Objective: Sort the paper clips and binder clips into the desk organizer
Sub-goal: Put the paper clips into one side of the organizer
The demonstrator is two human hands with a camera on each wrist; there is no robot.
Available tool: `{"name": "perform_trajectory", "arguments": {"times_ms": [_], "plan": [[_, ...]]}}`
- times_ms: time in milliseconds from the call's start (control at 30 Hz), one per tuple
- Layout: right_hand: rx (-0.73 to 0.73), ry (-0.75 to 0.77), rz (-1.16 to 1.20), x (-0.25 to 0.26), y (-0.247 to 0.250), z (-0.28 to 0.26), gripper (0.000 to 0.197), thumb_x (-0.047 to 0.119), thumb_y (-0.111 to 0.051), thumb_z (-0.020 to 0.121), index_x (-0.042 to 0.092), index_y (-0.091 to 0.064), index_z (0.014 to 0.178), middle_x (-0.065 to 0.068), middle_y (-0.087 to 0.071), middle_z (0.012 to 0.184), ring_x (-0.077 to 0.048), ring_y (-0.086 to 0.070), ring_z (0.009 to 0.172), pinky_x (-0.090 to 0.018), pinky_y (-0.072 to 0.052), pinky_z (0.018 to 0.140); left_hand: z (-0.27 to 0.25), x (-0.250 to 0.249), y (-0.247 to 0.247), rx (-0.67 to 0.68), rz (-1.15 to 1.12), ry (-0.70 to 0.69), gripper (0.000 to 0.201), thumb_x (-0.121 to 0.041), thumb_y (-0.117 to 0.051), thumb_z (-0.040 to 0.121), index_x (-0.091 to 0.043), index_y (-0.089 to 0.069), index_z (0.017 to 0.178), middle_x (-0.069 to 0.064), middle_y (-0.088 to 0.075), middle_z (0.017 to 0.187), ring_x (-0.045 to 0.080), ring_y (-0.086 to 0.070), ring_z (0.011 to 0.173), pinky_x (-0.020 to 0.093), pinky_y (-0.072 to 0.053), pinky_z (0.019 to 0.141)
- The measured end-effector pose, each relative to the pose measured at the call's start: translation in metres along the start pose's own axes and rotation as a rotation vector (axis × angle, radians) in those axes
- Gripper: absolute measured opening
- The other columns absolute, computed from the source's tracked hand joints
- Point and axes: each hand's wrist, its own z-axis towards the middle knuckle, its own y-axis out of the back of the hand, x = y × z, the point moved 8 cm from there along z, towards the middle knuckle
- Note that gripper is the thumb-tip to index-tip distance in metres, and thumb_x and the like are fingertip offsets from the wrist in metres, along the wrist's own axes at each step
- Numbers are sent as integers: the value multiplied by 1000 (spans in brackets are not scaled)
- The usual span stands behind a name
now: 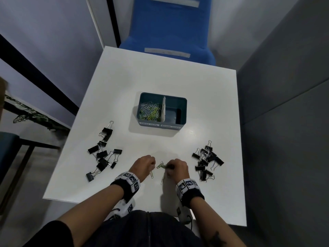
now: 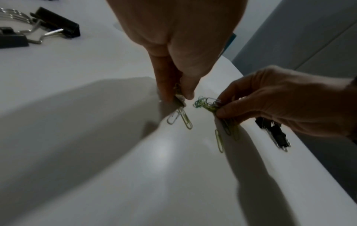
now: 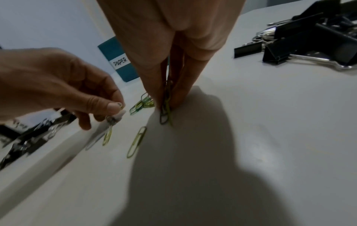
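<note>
My left hand (image 1: 153, 165) pinches a couple of paper clips (image 2: 180, 116) that hang down to the white table (image 1: 160, 77). Just to its right, my right hand (image 1: 168, 168) pinches a bunch of green paper clips (image 1: 161, 165) against the tabletop. One loose yellow-green paper clip (image 3: 136, 142) lies on the table between the hands. The teal desk organizer (image 1: 182, 107) stands at the table's middle. Its left compartment holds many coloured paper clips (image 1: 149, 111), and its right compartment (image 1: 173, 114) holds nothing. Black binder clips lie in a left pile (image 1: 102, 154) and a right pile (image 1: 206, 160).
A blue chair (image 1: 167, 29) stands past the table's far edge. Grey partition walls (image 1: 284, 86) close in the right side. A dark table frame (image 1: 21, 145) stands at the left. The near table edge runs just under my wrists.
</note>
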Motion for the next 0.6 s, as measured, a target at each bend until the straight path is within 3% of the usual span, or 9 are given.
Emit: {"name": "perform_trajectory", "arguments": {"times_ms": [133,267,300,367,433,600], "plan": [[-6,-71,125,-12,9,3,11,18,-77,72,19,-77,83,-2,-75,84,-19,-66,85,-23,-49,77,-2,1,27,-113,-164,12,3,-14,-69,83,-12,-67,84,-4,-61,80,17,-60,76,30,-46,71],[-38,-86,197,-21,23,1,8,16,-81,71,22,-77,75,7,-71,70,-8,-65,74,0,-41,65,2,-21,92,-275,-209,-94,1,-13,-69,86,-12,-68,85,-3,-65,82,11,-59,72,29,-51,69],[-47,-82,214,-21,26,1,11,15,-82,70,24,-77,73,10,-70,67,-7,-65,72,-2,-44,66,6,-28,112,-331,-207,-112,2,-13,-68,87,-12,-69,87,-3,-65,84,10,-59,73,26,-51,69],[-62,-55,251,-19,32,1,22,14,-84,66,34,-74,64,11,-70,62,-8,-68,68,-20,-57,71,16,-42,156,-446,-201,-130,4,-14,-66,88,-11,-68,90,-3,-66,86,10,-60,74,23,-52,69],[-66,-6,272,-7,42,2,29,8,-82,67,36,-73,62,8,-71,64,-10,-70,65,-36,-60,69,32,-51,194,-543,-190,-132,4,-16,-66,88,-13,-68,90,-3,-66,85,11,-60,75,27,-53,70],[-58,68,377,52,80,13,14,-1,-79,72,12,-75,74,-4,-73,72,-19,-71,63,-37,-61,67,60,-47,231,-559,-118,-57,28,-22,-73,84,-13,-68,110,3,-66,100,17,-60,90,31,-49,80]]}}
